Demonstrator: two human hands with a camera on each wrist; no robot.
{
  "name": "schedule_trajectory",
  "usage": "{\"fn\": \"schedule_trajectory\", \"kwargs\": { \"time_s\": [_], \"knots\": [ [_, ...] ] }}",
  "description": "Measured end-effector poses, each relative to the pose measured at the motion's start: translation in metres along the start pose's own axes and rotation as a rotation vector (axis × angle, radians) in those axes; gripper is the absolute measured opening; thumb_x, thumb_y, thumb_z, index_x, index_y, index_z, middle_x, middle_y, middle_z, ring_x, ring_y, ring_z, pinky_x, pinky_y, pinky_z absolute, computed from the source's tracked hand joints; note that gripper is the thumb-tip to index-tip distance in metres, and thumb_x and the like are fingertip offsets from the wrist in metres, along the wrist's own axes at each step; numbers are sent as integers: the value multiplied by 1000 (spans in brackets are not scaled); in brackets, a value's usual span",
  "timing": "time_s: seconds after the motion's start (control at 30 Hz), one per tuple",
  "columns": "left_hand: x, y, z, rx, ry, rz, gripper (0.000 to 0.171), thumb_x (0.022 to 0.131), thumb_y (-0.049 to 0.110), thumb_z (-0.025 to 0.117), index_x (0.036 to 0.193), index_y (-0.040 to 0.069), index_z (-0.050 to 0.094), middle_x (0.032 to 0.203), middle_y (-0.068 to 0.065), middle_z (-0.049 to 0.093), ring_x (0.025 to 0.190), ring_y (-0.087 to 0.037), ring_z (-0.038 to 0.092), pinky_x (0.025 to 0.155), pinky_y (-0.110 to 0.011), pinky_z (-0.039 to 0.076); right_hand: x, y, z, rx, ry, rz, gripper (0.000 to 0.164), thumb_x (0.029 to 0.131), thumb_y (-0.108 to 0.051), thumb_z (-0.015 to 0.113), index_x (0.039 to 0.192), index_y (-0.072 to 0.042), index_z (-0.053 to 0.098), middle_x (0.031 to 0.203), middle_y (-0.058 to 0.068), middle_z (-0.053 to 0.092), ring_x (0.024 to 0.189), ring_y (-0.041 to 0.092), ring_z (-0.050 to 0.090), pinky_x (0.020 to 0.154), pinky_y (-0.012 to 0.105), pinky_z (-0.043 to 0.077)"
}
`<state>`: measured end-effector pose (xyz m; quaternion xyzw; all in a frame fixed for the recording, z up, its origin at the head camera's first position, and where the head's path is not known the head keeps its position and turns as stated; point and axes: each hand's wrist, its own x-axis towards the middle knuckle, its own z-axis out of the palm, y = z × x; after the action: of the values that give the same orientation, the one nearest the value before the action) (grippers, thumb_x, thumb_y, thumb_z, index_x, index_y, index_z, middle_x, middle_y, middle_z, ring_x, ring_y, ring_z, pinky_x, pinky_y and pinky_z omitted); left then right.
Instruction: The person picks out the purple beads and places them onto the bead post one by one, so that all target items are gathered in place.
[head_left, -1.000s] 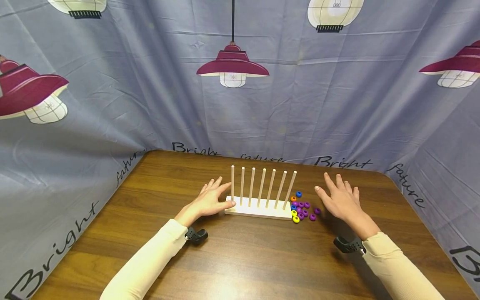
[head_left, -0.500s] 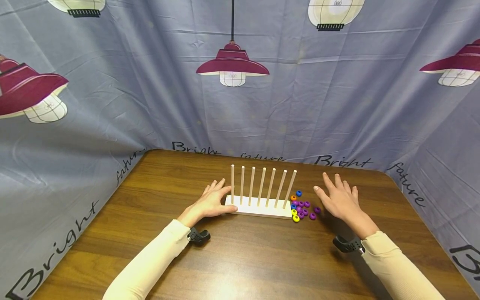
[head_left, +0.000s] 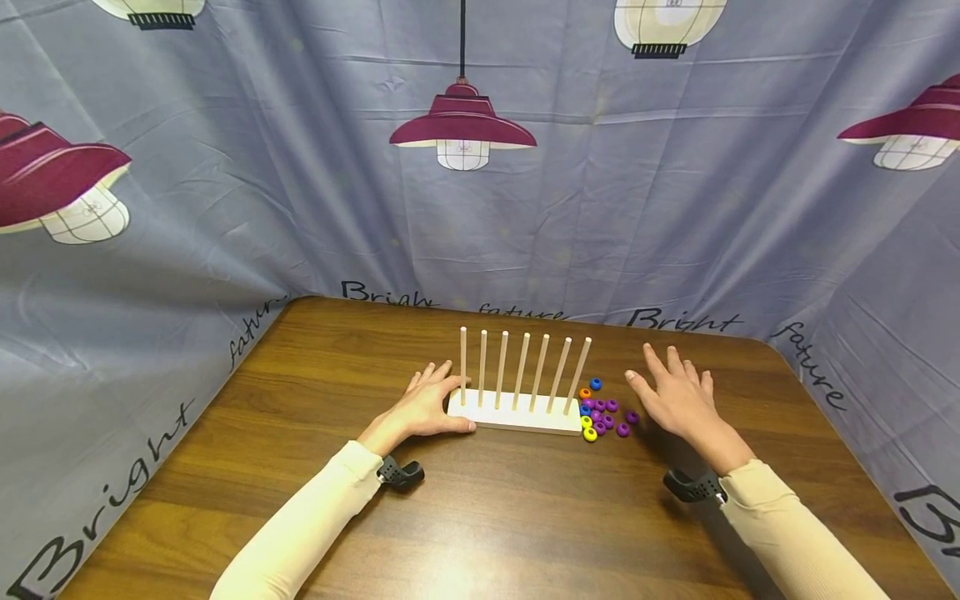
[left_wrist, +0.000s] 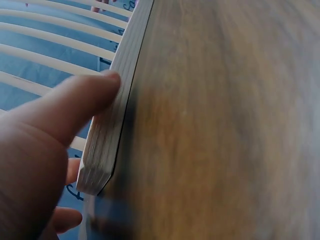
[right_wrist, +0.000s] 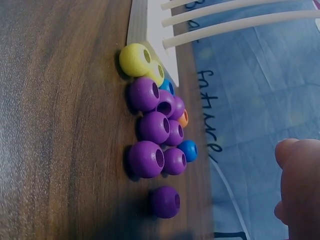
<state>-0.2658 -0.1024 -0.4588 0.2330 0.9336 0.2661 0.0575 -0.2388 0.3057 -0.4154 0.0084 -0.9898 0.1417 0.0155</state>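
Observation:
A pale wooden peg stand [head_left: 525,417], with several upright rods in a row, sits mid-table. My left hand [head_left: 427,408] holds its left end, with the thumb along the front face and the fingers behind it. The left wrist view shows the thumb [left_wrist: 75,102] against the edge of the base [left_wrist: 111,115]. To the right of the stand, purple beads [head_left: 608,422] lie in a cluster with yellow beads [right_wrist: 135,60], blue beads [right_wrist: 188,150] and an orange bead [head_left: 585,393]. My right hand [head_left: 681,400] hovers beyond them, fingers spread, holding nothing.
The brown wooden table [head_left: 465,508] reaches back to a blue-grey curtain [head_left: 330,167] printed with lamps and lettering. One purple bead [right_wrist: 165,202] lies slightly apart from the cluster, on the side nearest my right hand.
My left thumb has slid from the top of the base down to its front side, and that hand has shifted slightly toward me. The right hand has barely moved; the beads stay put.

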Motion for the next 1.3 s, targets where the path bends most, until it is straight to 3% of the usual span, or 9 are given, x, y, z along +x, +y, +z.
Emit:
{"fn": "schedule_trajectory", "kwargs": {
  "time_s": [0.93, 1.3],
  "knots": [
    [1, -7, 13, 22, 86, -6, 70, 77, 52, 82, 134, 15, 62, 164, -23, 34, 156, -47, 19, 128, -62, 11, -8, 3, 2, 52, 44, -6, 76, 106, -59, 28, 161, -6, 24, 160, 42, 17, 143, 68, 21, 113, 82, 9],
    [1, -8, 16, 30, 87, -2, 70, 77, 52, 81, 134, 16, 63, 163, -23, 35, 156, -46, 20, 128, -62, 12, -13, 3, 6, 68, 53, -15, 73, 107, -55, 31, 160, -4, 28, 159, 42, 22, 141, 67, 26, 112, 82, 13]
  ]
}}
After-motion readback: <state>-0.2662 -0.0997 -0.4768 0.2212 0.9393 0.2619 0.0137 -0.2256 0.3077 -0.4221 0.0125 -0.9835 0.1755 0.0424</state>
